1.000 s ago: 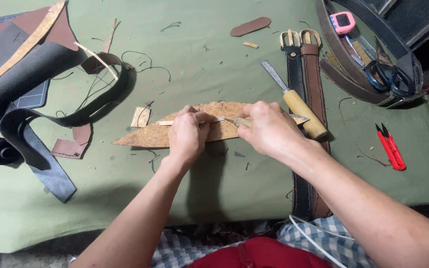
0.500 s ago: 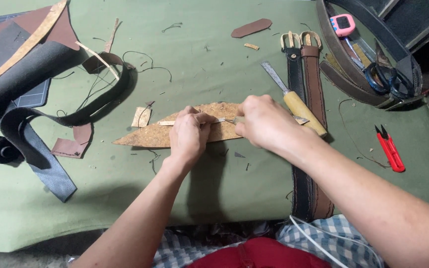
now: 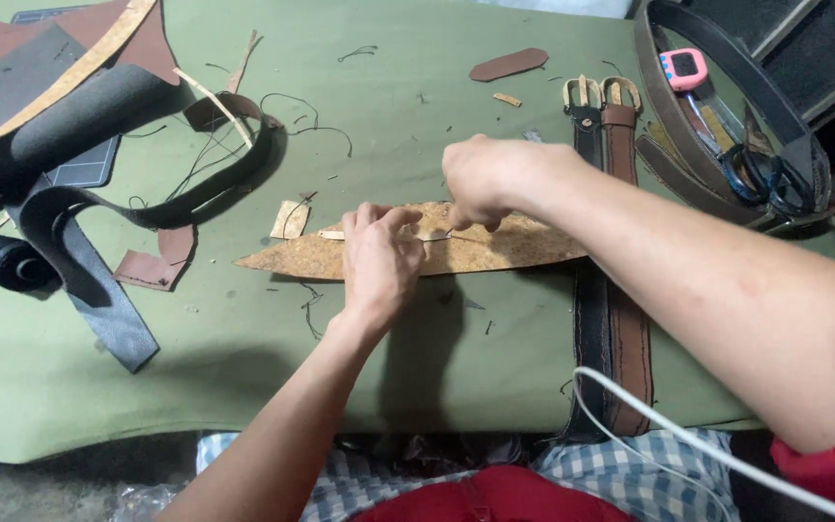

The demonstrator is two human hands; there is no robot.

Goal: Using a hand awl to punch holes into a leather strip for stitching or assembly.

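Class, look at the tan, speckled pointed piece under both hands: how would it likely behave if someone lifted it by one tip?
The tan pointed piece lies flat and thin on the green cloth, so it probably weighs little. Long and narrow, it would likely droop when lifted by a tip. The left hand presses it down, which suggests it slides easily.

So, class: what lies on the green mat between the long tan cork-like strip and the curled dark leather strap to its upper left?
In the head view, between the tan strip and the dark strap lie a small tan offcut and loose dark threads on the green mat.
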